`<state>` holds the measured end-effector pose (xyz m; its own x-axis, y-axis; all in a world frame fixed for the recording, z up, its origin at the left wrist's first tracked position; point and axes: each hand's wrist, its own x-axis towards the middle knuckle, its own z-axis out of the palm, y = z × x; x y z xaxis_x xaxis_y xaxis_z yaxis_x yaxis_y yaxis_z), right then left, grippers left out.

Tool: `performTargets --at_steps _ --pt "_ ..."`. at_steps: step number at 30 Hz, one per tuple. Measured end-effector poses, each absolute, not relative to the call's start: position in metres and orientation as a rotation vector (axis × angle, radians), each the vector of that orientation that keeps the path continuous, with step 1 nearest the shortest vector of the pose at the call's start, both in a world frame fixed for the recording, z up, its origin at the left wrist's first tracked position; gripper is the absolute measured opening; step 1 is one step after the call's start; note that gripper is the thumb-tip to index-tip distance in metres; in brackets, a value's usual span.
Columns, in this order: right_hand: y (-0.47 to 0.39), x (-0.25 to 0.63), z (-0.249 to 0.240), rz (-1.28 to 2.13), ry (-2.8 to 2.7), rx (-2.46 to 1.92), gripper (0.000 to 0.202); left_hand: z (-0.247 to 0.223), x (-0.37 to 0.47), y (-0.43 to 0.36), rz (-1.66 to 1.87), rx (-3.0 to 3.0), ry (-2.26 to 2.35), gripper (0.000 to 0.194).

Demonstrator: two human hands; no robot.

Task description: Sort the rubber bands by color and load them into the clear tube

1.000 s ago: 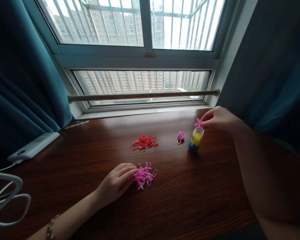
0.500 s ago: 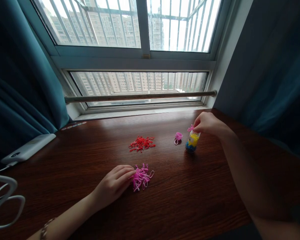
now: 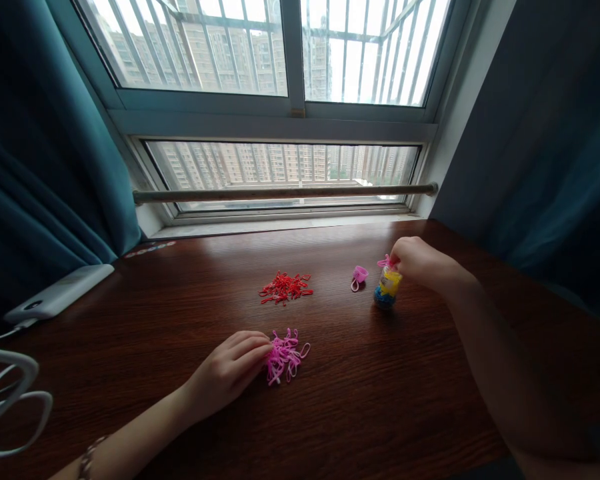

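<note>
On the table lies a pile of pink rubber bands [image 3: 286, 357]. At its left edge rests my left hand [image 3: 237, 367], its fingers closed together on bands of the pile; the fingertips are partly hidden. A small clear jar [image 3: 387, 288], yellow above and blue below with its filling, stands upright to the right. My right hand [image 3: 417, 260] pinches a few pink bands [image 3: 384, 261] at the jar's mouth; its fingertips are partly out of sight. Just left of the jar lies a pink cup-shaped cap with a loop [image 3: 360, 275].
A pile of red rubber bands [image 3: 286, 287] lies beyond the pink pile. At the left are a white power strip or adapter box [image 3: 57, 293] and a looped white cable [image 3: 40, 397]. Behind the wooden table [image 3: 360, 413] runs a rail [image 3: 280, 195] before the window.
My right hand has sunk slightly, bringing the pink bands down closer into the jar's mouth. My left hand stays at the pink pile. The view has shifted a little.
</note>
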<state>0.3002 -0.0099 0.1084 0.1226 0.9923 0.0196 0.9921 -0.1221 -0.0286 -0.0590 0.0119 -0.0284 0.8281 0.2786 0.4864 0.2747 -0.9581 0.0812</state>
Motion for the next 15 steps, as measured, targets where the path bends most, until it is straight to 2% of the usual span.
performTargets --at_steps 4,9,15 --pt "-0.013 0.297 0.111 0.022 -2.078 -2.345 0.017 -0.031 -0.060 0.013 0.795 2.991 0.449 0.027" --pt "-0.009 0.294 0.115 0.084 -2.026 -2.320 0.035 -0.029 -0.059 0.013 0.792 2.987 0.448 0.026" --pt "0.001 0.299 0.109 0.147 -1.950 -2.294 0.024 -0.023 -0.057 0.010 0.792 2.988 0.445 0.024"
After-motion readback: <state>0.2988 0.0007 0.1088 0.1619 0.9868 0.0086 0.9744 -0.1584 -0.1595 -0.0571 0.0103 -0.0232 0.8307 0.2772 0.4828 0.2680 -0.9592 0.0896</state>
